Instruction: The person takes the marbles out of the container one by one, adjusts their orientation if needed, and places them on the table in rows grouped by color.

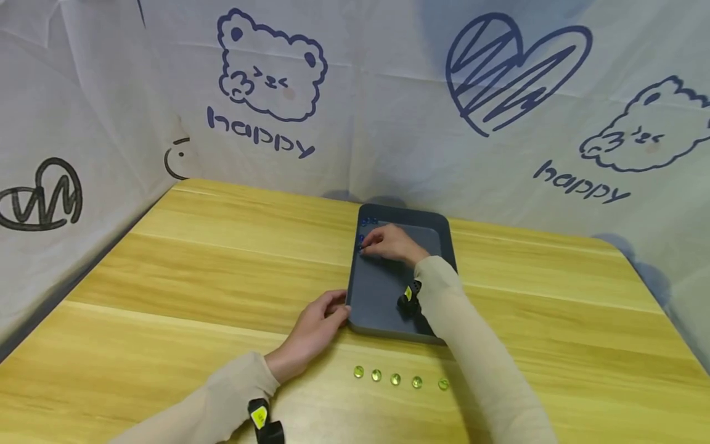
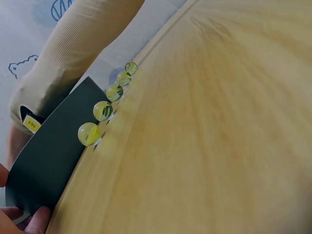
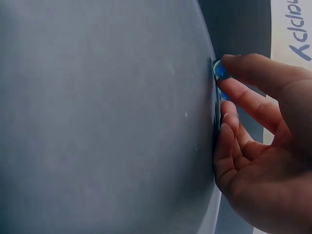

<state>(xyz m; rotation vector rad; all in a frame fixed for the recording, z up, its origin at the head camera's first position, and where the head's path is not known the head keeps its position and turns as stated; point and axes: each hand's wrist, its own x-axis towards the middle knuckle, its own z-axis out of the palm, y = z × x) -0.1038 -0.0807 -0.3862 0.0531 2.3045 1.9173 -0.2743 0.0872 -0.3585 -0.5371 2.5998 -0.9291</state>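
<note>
My right hand (image 1: 391,243) is inside the dark grey tray (image 1: 377,302), at its left wall. A blue marble (image 3: 222,70) sits between the thumb and index finger, which pinch it low against the tray wall. Another bit of blue (image 3: 224,95) shows behind the fingers. Farther up that side, several blue marbles (image 1: 369,221) lie in the far left corner. At the near left corner, my left hand (image 1: 316,327) holds the tray's outside with thumb and curled fingers. Several clear yellow-green marbles (image 1: 395,379) stand in a row on the table in front of the tray.
The wooden table (image 1: 222,259) extends to both sides of the tray. White cloth (image 1: 383,123) with drawn bears and hearts hangs behind the table and along its left. My right forearm (image 1: 477,345) passes over the tray's right side, close to the rightmost yellow-green marble.
</note>
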